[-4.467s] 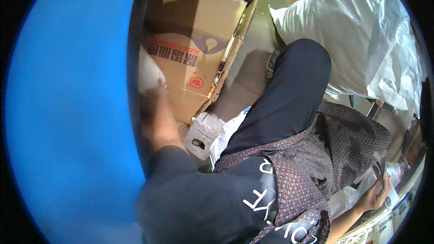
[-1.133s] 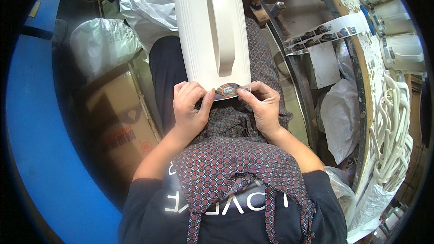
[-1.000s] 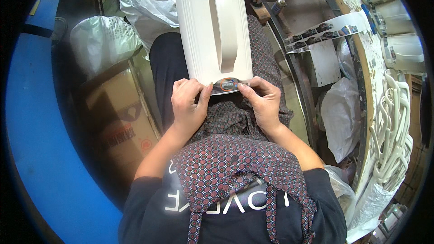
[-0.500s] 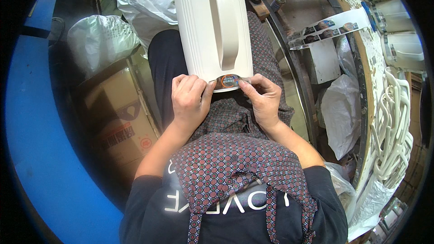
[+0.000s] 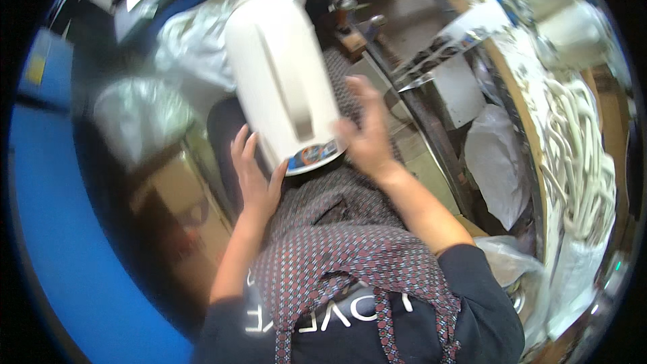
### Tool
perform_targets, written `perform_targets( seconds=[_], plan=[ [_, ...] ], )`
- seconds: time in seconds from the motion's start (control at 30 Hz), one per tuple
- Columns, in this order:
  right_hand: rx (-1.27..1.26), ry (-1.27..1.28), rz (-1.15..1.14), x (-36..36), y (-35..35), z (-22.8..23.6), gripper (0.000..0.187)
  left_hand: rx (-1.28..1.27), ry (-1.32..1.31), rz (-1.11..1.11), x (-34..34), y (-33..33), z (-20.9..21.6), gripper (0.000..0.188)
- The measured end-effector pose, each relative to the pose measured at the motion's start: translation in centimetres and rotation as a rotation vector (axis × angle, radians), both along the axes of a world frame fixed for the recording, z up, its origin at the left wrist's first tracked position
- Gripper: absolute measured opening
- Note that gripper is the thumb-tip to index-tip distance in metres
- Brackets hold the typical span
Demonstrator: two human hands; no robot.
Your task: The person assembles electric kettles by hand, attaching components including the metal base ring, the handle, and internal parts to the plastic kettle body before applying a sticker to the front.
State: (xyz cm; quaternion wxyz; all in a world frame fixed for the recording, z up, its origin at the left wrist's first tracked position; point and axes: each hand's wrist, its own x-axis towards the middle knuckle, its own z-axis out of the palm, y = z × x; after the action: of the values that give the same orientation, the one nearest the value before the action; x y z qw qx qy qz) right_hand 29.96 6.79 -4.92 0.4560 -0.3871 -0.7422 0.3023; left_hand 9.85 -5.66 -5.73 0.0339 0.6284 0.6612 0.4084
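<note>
A cream-white plastic jug [image 5: 264, 71] lies across my lap, its long handle [image 5: 286, 84] facing up and its base toward me. Motion blurs it. On the wall just above the base, a dark printed label [image 5: 314, 154] with an orange ring spans the width. My left hand [image 5: 253, 178] is at the lower left side of the jug, fingers apart, the thumb by the label's blue left end. With fingers spread, my right hand [image 5: 367, 135] is beside the lower right side; its thumb side is at the jug near the label's right end.
A strip of labels [image 5: 448, 50] hangs off the bench edge at right. Along that bench lie a bundle of white handles [image 5: 579, 155] and more jugs [image 5: 573, 34]. White bags [image 5: 192, 47] and a cardboard box [image 5: 182, 192] are at left, beside a blue surface [image 5: 67, 229].
The label's ends, pinched by both hands before, now lie against the jug. My fingers have opened, and the right hand has moved up along the side. The jug is tilted and lower left in view.
</note>
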Motion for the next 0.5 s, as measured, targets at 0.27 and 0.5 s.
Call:
perform_targets(
  seconds=[0.27,0.5],
  plan=[
    [0.234,0.200,0.244,-3.5,3.0,-0.7,0.080,0.086,-0.489,-0.040,-7.1,7.4,0.6,0.082],
    [-0.039,0.063,0.417,-4.5,7.2,11.6,0.047,0.020,-0.007,-0.250,-5.6,8.6,10.3,0.080]
  ],
)
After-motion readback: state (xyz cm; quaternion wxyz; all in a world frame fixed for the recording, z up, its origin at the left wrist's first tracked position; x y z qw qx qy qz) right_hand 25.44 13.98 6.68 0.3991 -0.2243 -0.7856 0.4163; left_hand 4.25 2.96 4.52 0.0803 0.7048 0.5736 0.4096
